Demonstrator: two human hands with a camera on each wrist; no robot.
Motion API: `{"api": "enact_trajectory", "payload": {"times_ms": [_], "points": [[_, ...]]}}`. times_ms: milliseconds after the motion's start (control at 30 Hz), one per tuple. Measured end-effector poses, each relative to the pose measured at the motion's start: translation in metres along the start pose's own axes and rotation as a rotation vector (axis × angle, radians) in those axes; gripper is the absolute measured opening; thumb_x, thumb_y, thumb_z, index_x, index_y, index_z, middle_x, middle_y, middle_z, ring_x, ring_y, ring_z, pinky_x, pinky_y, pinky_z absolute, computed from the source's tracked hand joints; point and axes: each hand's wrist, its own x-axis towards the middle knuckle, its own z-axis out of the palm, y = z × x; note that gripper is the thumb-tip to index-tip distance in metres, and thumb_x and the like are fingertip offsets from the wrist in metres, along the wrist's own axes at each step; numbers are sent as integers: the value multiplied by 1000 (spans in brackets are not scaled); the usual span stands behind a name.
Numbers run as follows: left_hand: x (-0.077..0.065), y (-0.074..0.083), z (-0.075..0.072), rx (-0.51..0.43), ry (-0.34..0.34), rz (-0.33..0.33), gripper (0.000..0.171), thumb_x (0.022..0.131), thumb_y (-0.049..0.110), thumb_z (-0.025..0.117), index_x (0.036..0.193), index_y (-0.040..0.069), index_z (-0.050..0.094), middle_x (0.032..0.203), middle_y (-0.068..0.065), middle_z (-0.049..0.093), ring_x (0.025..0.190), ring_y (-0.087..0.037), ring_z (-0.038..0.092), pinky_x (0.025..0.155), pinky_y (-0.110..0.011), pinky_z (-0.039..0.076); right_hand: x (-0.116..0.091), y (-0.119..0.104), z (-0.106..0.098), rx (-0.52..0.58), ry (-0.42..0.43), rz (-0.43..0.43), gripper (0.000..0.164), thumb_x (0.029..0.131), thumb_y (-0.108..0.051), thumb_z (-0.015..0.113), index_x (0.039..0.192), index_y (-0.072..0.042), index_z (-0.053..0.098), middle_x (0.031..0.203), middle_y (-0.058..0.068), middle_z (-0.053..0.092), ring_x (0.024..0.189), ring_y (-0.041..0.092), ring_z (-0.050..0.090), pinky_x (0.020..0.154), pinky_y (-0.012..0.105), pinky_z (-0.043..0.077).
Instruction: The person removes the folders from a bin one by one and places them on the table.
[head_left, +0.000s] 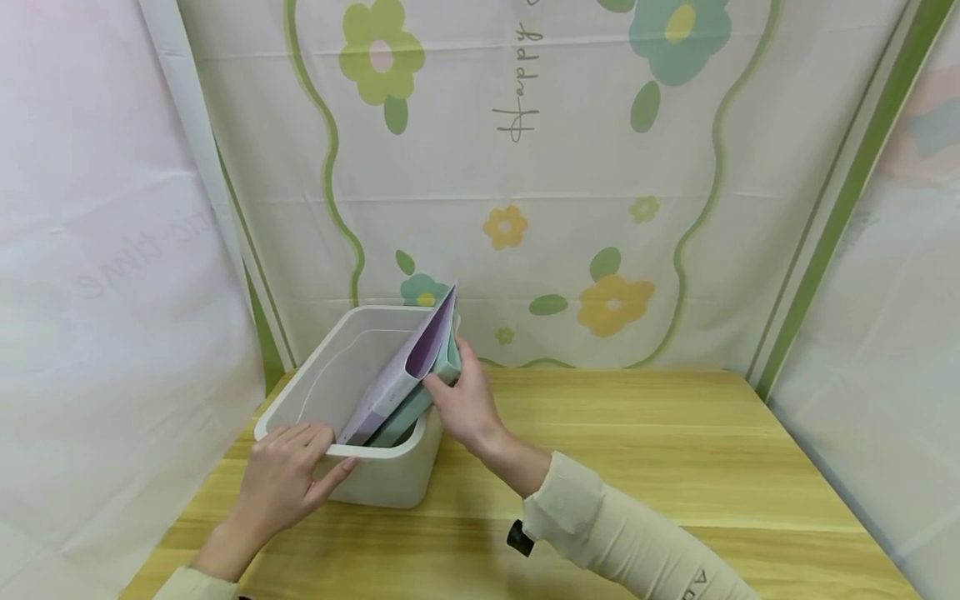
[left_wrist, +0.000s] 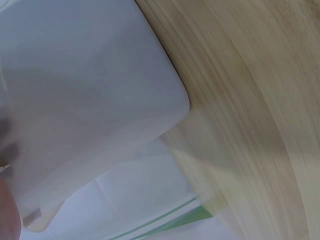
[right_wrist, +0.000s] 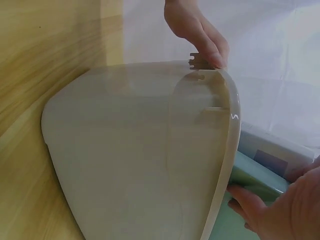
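A white plastic bin (head_left: 386, 487) stands at the left of the wooden table. My left hand (head_left: 288, 467) grips its near rim, fingers over the edge and thumb along the outside. Leaning in the bin against its right side are a purple file folder (head_left: 386, 387) and a mint-green file folder (head_left: 405, 417), their upper ends sticking out. My right hand (head_left: 471, 404) holds the two folders at the upper part, thumb on the near side. Seen from the right wrist, its fingers lie against the green folder (right_wrist: 250, 172). The folders' lower ends are hidden inside the bin.
The wooden table (head_left: 637, 467) stretches to the right of the bin. Behind it hangs a white curtain (head_left: 450, 167) printed with flowers, and more curtain closes off both sides. A small black object (head_left: 519, 538) shows at the right sleeve cuff.
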Motion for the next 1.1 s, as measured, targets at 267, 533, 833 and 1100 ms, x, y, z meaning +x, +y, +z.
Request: {"api": "enact_trajectory", "payload": {"times_ms": [267, 533, 833, 1100], "points": [[-1, -2, 1, -2, 0, 2, 55, 101, 67, 41, 76, 18, 40, 66, 12, 31, 57, -9, 42, 60, -43, 51, -1, -4, -4, 86, 14, 2, 44, 95, 3, 58, 138, 5, 51, 125, 27, 63, 111, 36, 64, 88, 35, 57], [-1, -3, 2, -1, 3, 1, 55, 101, 67, 41, 76, 18, 39, 65, 12, 30, 57, -9, 42, 59, -41, 50, -1, -4, -7, 184, 28, 82, 27, 97, 0, 58, 121, 11, 62, 116, 28, 66, 103, 27, 67, 88, 41, 57], [-1, -3, 2, -2, 10, 9, 55, 101, 67, 40, 76, 18, 40, 66, 12, 30, 57, -8, 40, 57, -40, 48, -1, -8, -7, 246, 42, 92, 31, 98, -3, 54, 124, 12, 59, 120, 34, 61, 107, 40, 68, 84, 47, 59], [-1, -3, 2, 1, 20, 13, 56, 101, 67, 40, 76, 18, 39, 66, 11, 30, 57, -9, 41, 54, -38, 46, -3, -13, -5, 237, 36, 75, 32, 102, -8, 50, 129, 10, 53, 123, 35, 58, 110, 47, 66, 83, 53, 58]]}}
